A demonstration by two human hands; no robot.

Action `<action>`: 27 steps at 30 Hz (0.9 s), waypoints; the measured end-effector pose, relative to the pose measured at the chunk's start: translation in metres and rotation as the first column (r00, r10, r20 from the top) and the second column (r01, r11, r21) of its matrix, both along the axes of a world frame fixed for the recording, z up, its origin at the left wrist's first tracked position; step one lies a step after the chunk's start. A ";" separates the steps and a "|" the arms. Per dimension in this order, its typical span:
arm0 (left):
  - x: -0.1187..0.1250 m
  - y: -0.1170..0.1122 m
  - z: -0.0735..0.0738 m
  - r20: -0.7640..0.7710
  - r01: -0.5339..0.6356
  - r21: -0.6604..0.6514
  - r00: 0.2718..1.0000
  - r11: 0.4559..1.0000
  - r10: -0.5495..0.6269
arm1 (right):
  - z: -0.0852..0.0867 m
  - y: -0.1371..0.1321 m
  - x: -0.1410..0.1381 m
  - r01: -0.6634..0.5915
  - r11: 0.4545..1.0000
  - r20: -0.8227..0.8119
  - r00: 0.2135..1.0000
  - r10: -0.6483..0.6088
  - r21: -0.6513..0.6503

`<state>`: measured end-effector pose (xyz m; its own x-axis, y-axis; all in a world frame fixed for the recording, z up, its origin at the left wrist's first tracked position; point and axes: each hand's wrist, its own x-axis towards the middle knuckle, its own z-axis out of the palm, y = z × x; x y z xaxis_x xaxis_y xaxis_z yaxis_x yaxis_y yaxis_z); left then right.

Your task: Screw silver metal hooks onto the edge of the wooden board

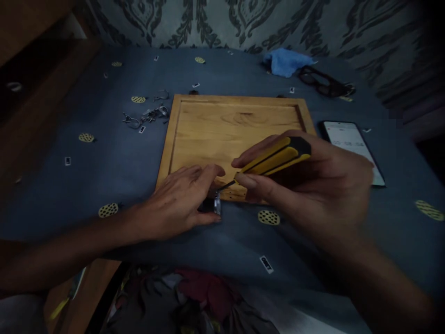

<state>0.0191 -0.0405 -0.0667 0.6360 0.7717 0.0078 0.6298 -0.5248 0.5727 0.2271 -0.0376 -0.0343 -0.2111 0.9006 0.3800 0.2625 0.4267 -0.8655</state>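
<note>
A yellow-and-black screwdriver (274,157) is gripped in my right hand (327,185), its shaft slanting down to the left. Its tip meets a small shiny metal latch (217,204) at the near edge of a wooden panel (239,118) with a raised frame. My left hand (184,199) lies over the panel's near left corner, with thumb and forefinger around the latch; the thumb touches its lower end. Small dark holes show in the wood just right of the latch. My fingers partly hide the near edge.
Loose metal fittings (153,113) lie left of the panel. A lit phone (351,148) rests to the right, with black-framed glasses (325,83) and a blue cloth (288,62) farther back. The blue patterned tablecloth (45,195) runs up to the wallpapered wall (222,23).
</note>
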 end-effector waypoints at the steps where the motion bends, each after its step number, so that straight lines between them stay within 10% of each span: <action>1: 0.000 0.000 0.000 0.003 0.002 0.003 1.000 1.000 -0.002 | 0.001 0.001 -0.001 0.002 0.999 -0.014 1.000 -0.003 -0.038; 10: 0.000 0.001 0.002 0.013 -0.012 -0.005 1.000 1.000 0.012 | 0.004 0.009 0.010 -0.203 0.974 -0.115 0.975 0.191 -0.097; 16: 0.000 0.000 -0.001 0.027 -0.008 0.017 1.000 1.000 0.007 | 0.004 0.007 0.002 -0.034 0.994 -0.066 0.997 0.028 -0.105; 23: 0.000 0.001 0.000 0.015 -0.002 -0.004 1.000 1.000 0.002 | 0.010 0.008 0.012 -0.222 0.962 -0.091 0.974 0.210 -0.157; 27: -0.001 0.001 -0.002 0.030 0.002 0.025 1.000 1.000 -0.003 | 0.007 0.009 0.004 -0.122 0.992 -0.044 0.992 0.121 -0.033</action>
<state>0.0181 -0.0398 -0.0690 0.6373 0.7693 0.0461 0.6108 -0.5406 0.5785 0.2310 -0.0282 -0.0275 -0.3042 0.8822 0.3594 0.1737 0.4223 -0.8896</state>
